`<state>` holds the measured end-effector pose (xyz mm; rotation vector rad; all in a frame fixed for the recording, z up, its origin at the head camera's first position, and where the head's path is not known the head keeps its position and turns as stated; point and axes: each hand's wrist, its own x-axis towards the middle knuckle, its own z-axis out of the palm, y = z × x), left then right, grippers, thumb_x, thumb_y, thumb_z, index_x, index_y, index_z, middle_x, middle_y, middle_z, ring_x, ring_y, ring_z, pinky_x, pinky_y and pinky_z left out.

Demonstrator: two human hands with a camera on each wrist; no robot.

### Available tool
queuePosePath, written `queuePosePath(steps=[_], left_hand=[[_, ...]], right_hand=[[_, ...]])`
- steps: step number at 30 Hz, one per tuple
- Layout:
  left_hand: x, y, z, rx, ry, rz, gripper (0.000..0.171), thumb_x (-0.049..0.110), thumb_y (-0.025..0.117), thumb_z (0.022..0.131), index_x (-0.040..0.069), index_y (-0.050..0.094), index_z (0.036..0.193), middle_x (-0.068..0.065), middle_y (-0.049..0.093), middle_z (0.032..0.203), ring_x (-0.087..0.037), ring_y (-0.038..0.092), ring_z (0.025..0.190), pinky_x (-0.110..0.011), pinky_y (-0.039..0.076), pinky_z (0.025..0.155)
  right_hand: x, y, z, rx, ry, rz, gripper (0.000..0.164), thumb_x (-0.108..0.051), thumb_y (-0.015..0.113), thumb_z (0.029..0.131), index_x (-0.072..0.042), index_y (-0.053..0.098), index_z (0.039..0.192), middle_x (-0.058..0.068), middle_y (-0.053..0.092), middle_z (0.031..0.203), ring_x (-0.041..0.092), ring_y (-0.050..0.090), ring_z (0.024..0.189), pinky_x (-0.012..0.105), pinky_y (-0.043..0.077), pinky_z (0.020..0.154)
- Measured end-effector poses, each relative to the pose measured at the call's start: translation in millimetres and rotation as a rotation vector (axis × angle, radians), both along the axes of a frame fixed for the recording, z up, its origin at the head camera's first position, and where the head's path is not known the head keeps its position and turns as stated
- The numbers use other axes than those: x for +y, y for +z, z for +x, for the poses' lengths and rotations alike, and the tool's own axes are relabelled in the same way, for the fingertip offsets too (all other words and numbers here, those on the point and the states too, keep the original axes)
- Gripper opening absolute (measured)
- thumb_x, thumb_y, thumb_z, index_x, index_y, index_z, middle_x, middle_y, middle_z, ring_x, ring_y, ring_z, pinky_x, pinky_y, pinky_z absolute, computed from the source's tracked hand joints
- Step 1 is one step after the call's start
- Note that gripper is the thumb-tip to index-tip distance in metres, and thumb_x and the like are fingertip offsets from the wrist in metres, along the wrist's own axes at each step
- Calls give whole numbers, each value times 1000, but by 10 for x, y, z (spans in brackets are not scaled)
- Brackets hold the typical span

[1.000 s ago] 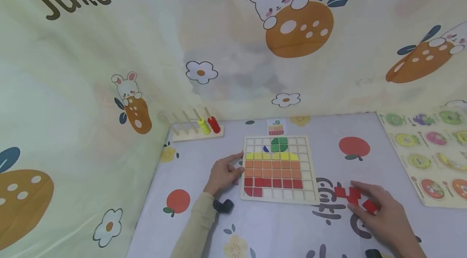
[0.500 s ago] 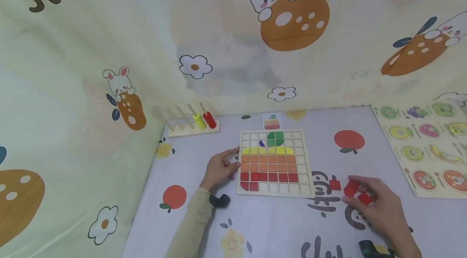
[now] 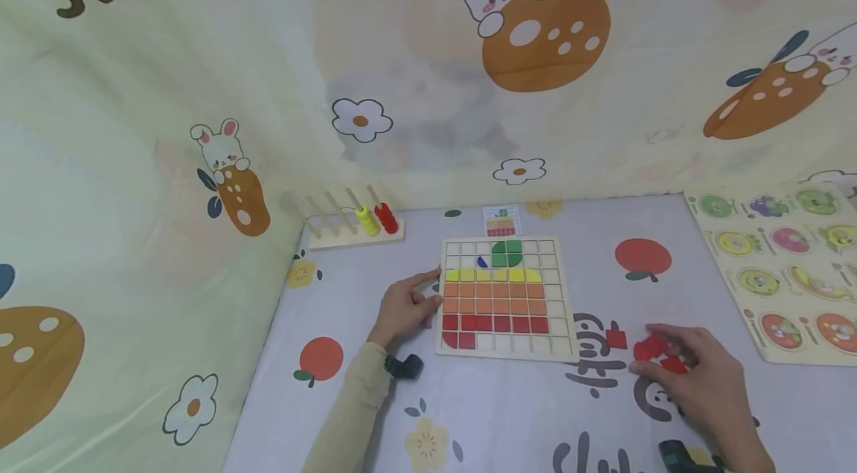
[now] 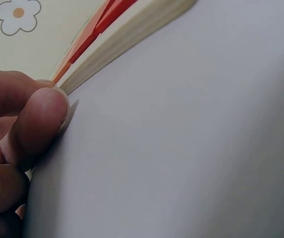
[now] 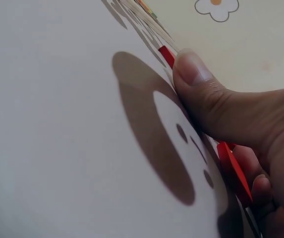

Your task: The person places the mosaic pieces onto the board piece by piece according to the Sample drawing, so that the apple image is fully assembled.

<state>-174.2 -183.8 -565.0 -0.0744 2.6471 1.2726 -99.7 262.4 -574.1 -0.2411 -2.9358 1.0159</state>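
A white gridded puzzle board point(image 3: 559, 309) lies on the table, filled with rows of yellow, orange and red tiles. Green tiles point(image 3: 506, 254) and a small blue piece point(image 3: 482, 262) sit near its top. My left hand point(image 3: 405, 309) touches the board's left edge with the index finger and thumb tip. Off the board to the right, my right hand point(image 3: 706, 369) pinches red tiles point(image 3: 649, 346) between thumb and fingers. Another red tile point(image 5: 235, 171) shows under its curled fingers in the right wrist view. One loose red tile point(image 3: 616, 339) lies just left of that hand.
A small pattern card point(image 3: 502, 221) lies behind the board. At the back left stands a wooden peg rack point(image 3: 355, 235) with yellow beads point(image 3: 367, 221) and red beads point(image 3: 385, 218). A fruit-picture board point(image 3: 770, 309) lies at the far right. Printed cloth hangs behind the table.
The red tiles by my right hand have been drawn closer together between thumb and fingers. My left hand stays at the board's edge. The head view has shifted slightly.
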Motion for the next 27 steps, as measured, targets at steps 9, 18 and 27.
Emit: queuePosePath(steps=[9,18,27], left_hand=[[-1,-5,-11,-5,1,-13,56,30,75,100,30,58,154,0,63,56,-16,57,48,-30,37,60],[11,5,-3,-7,14,-2,56,30,75,100,31,59,153,-1,62,56,-16,57,48,-29,36,57],[1,-7,-6,5,8,-14,56,29,75,100,31,59,153,0,62,56,-15,58,48,-30,37,59]], right_hand=[[-22,8,15,-9,-40,-5,71,-32,99,75,-8,69,135,23,62,127,34,54,103,14,37,68],[-43,-56,23,59,-91,-2,57,-23,97,78,-9,72,129,20,69,122,31,61,99,10,33,71],[-51,-89,-3,101,-151,-17,33,-28,82,95,-11,74,123,15,77,99,-1,49,73,12,37,65]])
